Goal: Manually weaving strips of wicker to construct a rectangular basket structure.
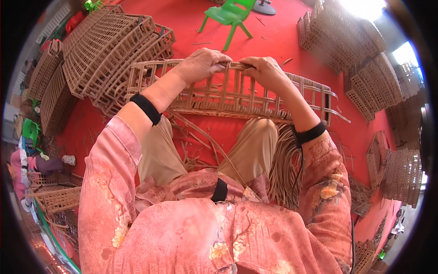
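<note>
A long, openwork wicker basket (219,101) lies across in front of my knees, its upright ribs spaced apart and its lower edge densely wrapped. My left hand (200,65) is closed on its upper rim, fingertips pinching near the middle. Just to the right, my right hand (267,72) pinches the same rim, thumb and fingers close together. Whether a thin strand is also between the fingers cannot be seen. Loose cane ends (340,114) stick out at the basket's right end. A long flat strand (223,155) runs from below the basket toward my lap.
A thick bundle of cane strands (287,164) lies beside my right knee. Stacked wicker baskets stand at the left (109,55) and far right (342,36). A green plastic chair (230,14) stands ahead on the red floor (273,29). Another person (43,163) is at the far left.
</note>
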`<move>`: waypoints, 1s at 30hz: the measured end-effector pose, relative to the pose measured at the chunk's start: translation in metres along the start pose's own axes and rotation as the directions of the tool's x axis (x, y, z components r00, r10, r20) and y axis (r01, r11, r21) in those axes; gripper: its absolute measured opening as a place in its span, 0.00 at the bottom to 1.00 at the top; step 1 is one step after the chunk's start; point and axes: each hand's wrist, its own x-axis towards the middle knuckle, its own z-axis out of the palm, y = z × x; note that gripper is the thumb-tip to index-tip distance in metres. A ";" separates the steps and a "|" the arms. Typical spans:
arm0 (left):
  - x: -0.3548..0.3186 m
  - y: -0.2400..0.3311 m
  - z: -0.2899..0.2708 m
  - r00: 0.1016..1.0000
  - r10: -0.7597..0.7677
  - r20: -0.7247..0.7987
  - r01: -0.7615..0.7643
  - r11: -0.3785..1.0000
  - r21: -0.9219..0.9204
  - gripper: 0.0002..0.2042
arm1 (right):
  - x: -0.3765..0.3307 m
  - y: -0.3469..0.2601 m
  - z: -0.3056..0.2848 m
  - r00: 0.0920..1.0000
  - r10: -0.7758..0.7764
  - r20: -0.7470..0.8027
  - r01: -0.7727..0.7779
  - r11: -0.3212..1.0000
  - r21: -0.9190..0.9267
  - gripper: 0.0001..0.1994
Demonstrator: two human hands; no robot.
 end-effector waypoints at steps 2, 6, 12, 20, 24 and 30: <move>0.002 -0.001 0.001 0.998 0.005 -0.069 -0.010 0.998 -0.060 0.15 | 0.002 -0.001 -0.001 0.999 0.035 0.010 -0.036 0.998 0.046 0.18; -0.001 0.006 0.000 0.999 -0.017 -0.028 0.017 1.000 0.000 0.16 | 0.007 -0.017 -0.016 0.965 0.187 0.182 -0.204 0.976 0.081 0.20; -0.003 0.007 0.006 0.994 0.017 -0.110 -0.016 1.000 0.010 0.13 | 0.015 -0.024 -0.007 0.969 0.180 0.171 -0.191 0.980 0.053 0.22; -0.007 0.004 0.010 0.980 0.027 -0.195 -0.015 0.998 0.062 0.14 | 0.018 -0.014 0.012 0.990 0.112 0.081 -0.099 0.984 -0.146 0.18; 0.001 -0.003 0.003 0.989 0.056 -0.138 -0.060 0.998 -0.025 0.15 | 0.016 -0.018 0.009 0.989 0.128 0.076 -0.120 0.988 -0.101 0.18; 0.009 0.000 -0.010 1.000 -0.017 0.001 0.017 0.993 -0.114 0.14 | 0.013 -0.021 0.011 0.989 0.142 0.034 -0.141 0.989 -0.044 0.19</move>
